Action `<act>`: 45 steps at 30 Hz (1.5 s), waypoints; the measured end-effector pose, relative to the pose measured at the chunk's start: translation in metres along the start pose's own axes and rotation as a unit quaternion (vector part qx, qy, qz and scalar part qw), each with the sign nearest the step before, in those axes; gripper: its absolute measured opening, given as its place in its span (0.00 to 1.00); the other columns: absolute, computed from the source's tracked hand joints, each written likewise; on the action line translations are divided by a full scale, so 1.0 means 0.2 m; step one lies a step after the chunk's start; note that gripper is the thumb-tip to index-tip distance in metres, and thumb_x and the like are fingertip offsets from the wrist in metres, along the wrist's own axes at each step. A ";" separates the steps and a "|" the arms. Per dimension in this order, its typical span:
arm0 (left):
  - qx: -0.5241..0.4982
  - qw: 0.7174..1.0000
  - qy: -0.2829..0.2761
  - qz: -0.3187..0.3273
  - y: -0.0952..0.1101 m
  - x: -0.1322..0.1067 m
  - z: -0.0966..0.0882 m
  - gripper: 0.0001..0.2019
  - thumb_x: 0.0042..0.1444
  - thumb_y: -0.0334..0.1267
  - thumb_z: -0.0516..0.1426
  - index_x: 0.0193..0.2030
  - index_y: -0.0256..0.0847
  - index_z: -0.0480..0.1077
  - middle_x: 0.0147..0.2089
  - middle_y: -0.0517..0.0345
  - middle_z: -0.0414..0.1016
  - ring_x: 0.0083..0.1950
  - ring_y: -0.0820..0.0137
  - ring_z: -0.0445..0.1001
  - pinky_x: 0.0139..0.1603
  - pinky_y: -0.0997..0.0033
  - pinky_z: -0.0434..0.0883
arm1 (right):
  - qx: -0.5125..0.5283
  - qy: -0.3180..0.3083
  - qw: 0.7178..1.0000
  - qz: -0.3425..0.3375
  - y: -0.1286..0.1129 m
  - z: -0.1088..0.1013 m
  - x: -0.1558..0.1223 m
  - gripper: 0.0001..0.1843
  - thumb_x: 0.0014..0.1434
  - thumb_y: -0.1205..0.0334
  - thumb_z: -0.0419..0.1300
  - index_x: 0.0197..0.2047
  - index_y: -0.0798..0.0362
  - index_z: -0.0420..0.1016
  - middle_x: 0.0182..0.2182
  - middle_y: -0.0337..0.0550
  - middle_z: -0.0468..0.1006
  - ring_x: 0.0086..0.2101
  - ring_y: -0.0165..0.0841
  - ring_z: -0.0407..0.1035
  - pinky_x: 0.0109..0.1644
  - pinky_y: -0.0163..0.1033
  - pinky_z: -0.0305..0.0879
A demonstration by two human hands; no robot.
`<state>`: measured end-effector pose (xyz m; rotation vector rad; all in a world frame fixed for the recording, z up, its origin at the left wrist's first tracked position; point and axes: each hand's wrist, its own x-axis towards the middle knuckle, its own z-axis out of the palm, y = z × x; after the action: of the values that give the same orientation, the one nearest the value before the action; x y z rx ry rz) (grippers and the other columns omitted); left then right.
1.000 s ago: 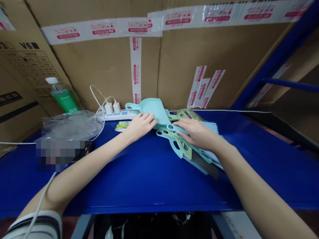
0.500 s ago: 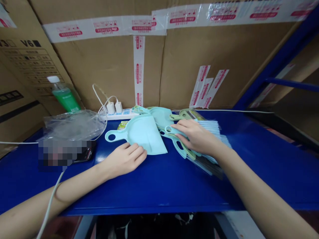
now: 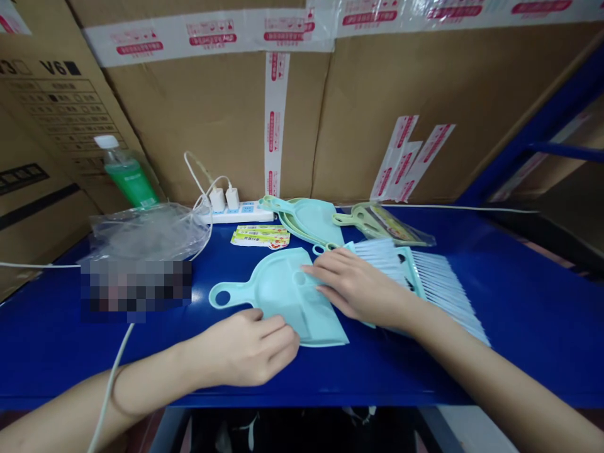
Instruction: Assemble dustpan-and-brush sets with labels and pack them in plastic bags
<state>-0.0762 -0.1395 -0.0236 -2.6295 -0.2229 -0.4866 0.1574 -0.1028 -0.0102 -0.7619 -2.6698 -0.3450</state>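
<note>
A light-blue dustpan lies on the table with its ring handle pointing left. My left hand is closed at its near edge, the fingertips curled and partly hidden. My right hand is closed on a light-blue hand brush, whose ring end reaches over the pan while its pale bristles fan out to the right. Behind that hand rest more brushes, one showing pale bristles. Farther back, another blue dustpan overlaps a green one. A green dustpan in clear wrapping lies to its right.
Flat yellow-green packets lie before a white power strip with plugged chargers. At left are crumpled clear plastic, a green bottle and a white cable. Cardboard boxes wall off the back.
The blue dustpan has come nearer along with my left hand, uncovering the packets. My right hand has drawn a brush off the pile and brought its handle over the pan.
</note>
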 end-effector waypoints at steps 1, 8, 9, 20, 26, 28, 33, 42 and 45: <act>-0.008 1.000 0.002 0.004 0.01 0.00 0.01 0.13 0.63 0.24 0.47 0.35 0.34 0.71 0.27 0.59 0.69 0.26 0.72 0.66 0.20 0.69 0.59 | 0.010 -0.007 1.000 -0.005 -0.02 0.01 0.01 0.13 0.62 0.70 0.52 0.47 0.64 0.73 0.32 0.49 0.74 0.34 0.39 0.67 0.41 0.44 0.65; -0.026 0.999 0.013 0.042 0.02 -0.01 0.01 0.13 0.63 0.25 0.47 0.42 0.30 0.73 0.28 0.57 0.71 0.28 0.73 0.70 0.23 0.71 0.66 | 0.024 -0.079 0.996 -0.038 -0.11 0.06 0.10 0.13 0.61 0.69 0.54 0.48 0.62 0.73 0.35 0.50 0.76 0.37 0.40 0.68 0.43 0.44 0.64; -0.029 0.998 0.014 0.045 0.02 -0.01 0.01 0.13 0.63 0.25 0.47 0.43 0.30 0.73 0.28 0.57 0.72 0.29 0.73 0.71 0.24 0.71 0.67 | 0.027 -0.081 0.996 -0.039 -0.12 0.06 0.12 0.13 0.62 0.69 0.53 0.48 0.62 0.73 0.36 0.50 0.76 0.38 0.40 0.68 0.44 0.45 0.64; -0.045 0.997 0.039 0.058 0.03 -0.01 0.01 0.14 0.63 0.25 0.47 0.46 0.28 0.74 0.31 0.55 0.75 0.31 0.72 0.73 0.29 0.70 0.70 | 0.077 -0.075 0.994 0.000 -0.24 0.13 0.28 0.13 0.63 0.66 0.54 0.48 0.60 0.73 0.36 0.49 0.75 0.38 0.38 0.69 0.46 0.44 0.66; -0.039 0.995 0.062 0.067 0.01 -0.01 0.00 0.13 0.62 0.26 0.49 0.43 0.31 0.75 0.33 0.56 0.75 0.33 0.72 0.72 0.31 0.71 0.70 | 0.144 -0.061 0.988 0.005 -0.22 0.12 0.29 0.14 0.64 0.66 0.54 0.50 0.59 0.73 0.39 0.50 0.74 0.38 0.38 0.68 0.43 0.43 0.68; -0.020 0.996 0.074 0.051 -0.03 -0.02 -0.01 0.11 0.62 0.26 0.50 0.40 0.33 0.74 0.32 0.57 0.75 0.31 0.72 0.72 0.33 0.70 0.70 | 0.169 -0.066 0.983 -0.003 -0.18 0.09 0.26 0.15 0.64 0.66 0.53 0.53 0.58 0.72 0.41 0.50 0.73 0.40 0.38 0.68 0.45 0.44 0.69; 0.065 0.988 -0.048 -0.128 -0.17 -0.07 -0.01 0.15 0.66 0.35 0.46 0.34 0.37 0.71 0.28 0.57 0.72 0.30 0.69 0.71 0.28 0.70 0.66 | 0.151 -0.125 0.980 0.018 -0.06 0.02 0.15 0.23 0.63 0.60 0.56 0.59 0.58 0.67 0.55 0.58 0.69 0.55 0.46 0.63 0.56 0.55 0.63; -0.169 0.896 -0.251 -0.324 -0.24 -0.06 -0.02 0.16 0.67 0.40 0.43 0.30 0.40 0.64 0.24 0.62 0.69 0.24 0.70 0.69 0.26 0.73 0.57 | 0.125 -0.165 0.975 0.074 -0.06 0.08 0.06 0.27 0.67 0.53 0.49 0.67 0.53 0.58 0.66 0.59 0.55 0.65 0.52 0.46 0.62 0.63 0.55; -0.244 0.872 -0.233 -0.354 -0.24 -0.06 -0.02 0.15 0.66 0.40 0.43 0.30 0.41 0.63 0.23 0.63 0.66 0.24 0.72 0.67 0.28 0.74 0.57 | 0.129 -0.171 0.973 0.087 -0.07 0.08 0.06 0.28 0.67 0.52 0.48 0.68 0.49 0.56 0.67 0.58 0.53 0.66 0.52 0.43 0.62 0.64 0.54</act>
<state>-0.0990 -0.1000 -0.0059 -3.0583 -1.4228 -0.1068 0.1361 -0.1030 -0.0210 -1.0386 -2.8510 0.1941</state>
